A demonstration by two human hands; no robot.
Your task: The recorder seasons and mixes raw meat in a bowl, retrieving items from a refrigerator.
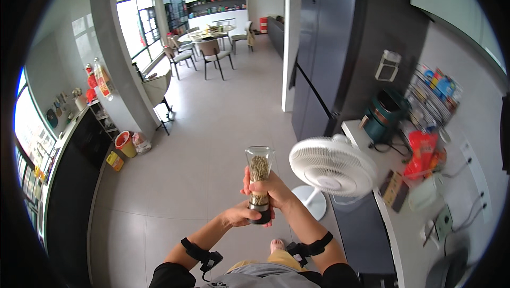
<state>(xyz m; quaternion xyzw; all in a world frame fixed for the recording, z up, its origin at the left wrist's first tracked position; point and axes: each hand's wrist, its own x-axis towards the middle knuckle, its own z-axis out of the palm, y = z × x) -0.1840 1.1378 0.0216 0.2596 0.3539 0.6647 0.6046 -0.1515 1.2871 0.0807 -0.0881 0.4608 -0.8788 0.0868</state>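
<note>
In front of my body I hold a glass spice grinder upright, partly filled with pale peppercorn-like grains. Its wide clear end points up, and a dark cap with a metal band forms the lower end. My right hand wraps around the middle of the glass, its thumb across the front. Lower down, my left hand grips the dark cap, with the thumb lying over it. Fingers hide part of the glass between the two grips.
A white fan stands close on the right, beside a counter with a green appliance and a red bag. A dark refrigerator rises beyond. At left are a long counter, a bin and a yellow jug.
</note>
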